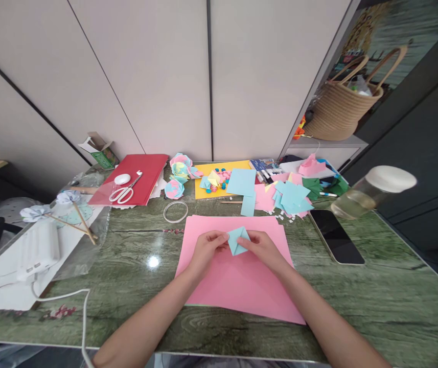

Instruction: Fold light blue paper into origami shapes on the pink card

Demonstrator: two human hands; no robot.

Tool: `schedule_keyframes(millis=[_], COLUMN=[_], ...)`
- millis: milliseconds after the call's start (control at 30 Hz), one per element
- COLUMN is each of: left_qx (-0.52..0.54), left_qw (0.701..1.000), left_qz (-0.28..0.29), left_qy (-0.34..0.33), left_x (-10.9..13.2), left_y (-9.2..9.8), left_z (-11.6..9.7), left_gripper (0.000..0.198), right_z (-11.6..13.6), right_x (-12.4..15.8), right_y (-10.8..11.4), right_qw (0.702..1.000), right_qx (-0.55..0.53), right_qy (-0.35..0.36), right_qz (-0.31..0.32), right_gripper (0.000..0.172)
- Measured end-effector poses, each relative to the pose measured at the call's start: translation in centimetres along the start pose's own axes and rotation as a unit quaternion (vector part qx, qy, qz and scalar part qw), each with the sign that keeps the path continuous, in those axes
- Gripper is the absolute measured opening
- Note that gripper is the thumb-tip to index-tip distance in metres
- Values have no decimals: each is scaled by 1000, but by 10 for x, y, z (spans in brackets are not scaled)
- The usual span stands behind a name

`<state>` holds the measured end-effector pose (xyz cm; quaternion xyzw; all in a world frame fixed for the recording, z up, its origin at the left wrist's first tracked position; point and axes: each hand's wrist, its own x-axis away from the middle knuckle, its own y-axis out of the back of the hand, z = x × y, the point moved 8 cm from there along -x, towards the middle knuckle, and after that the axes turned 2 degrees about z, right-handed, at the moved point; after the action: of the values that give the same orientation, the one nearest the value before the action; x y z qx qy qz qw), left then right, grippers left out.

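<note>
our left hand (208,249) and right hand (262,248) pinch a folded blue paper (235,238); pink sheets (241,291) lie below them, with open tabletop (134,271) past the side edges.

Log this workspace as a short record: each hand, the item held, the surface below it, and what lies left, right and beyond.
Left hand: pinching the item's left edge
Right hand: gripping its right side, thumb on top
Item held: folded light-blue paper, creases showing
Below it: pink sheets on a green table
Left: white power bank with a cable
Right: phone, screen dark; bottle with white lid
Beyond: scissors on a red stack; yellow sheet bearing small colored pieces
</note>
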<state>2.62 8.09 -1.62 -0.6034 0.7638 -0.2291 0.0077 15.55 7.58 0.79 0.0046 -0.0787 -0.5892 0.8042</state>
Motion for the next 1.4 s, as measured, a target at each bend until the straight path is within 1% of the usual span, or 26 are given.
schedule_keyframes(millis=[133, 333, 533, 633, 833, 900, 1033, 1133, 1300, 1400], left_qx=[-10, -20, -102, -106, -72, -71, -96, -104, -83, -73], left_qw=[1000, 1000, 994, 993, 994, 994, 993, 992, 993, 994], left_qz=[6, 11, 34, 43, 80, 79, 58, 65, 81, 73], left_qy=[-4, -5, -8, -9, -32, -38, -33, -26, -25, -26], left_x=[1, 2, 5, 6, 7, 7, 7, 6, 7, 7], left_y=[-2, -4, -13, -16, -22, -23, -18, -18, -21, -21], left_z=[0, -1, -6, -5, -7, -8, -7, -7, -9, -8], left_gripper=[23, 24, 34, 34, 33, 31, 31, 32, 31, 31], right_z=[-4, 0, -3, -4, -4, -4, -5, -5, -3, -4], right_x=[-1, 0, 1, 0, 0, 0, -1, -1, 0, 1], right_y=[0, 0, 3, 1, -3, -3, 3, 6, 4, 4], right_qw=[1000, 999, 994, 995, 998, 998, 997, 996, 996, 996], right_qx=[4, 28, 88, 83, 46, 41, 37, 31, 14, 1], right_qy=[-19, -4, 3, 3, 9, 9, 8, 11, 11, 10], right_qz=[-12, -36, -62, -58, -41, -40, -67, -83, -84, -87], right_gripper=[31, 28, 23, 24, 25, 26, 27, 27, 28, 30])
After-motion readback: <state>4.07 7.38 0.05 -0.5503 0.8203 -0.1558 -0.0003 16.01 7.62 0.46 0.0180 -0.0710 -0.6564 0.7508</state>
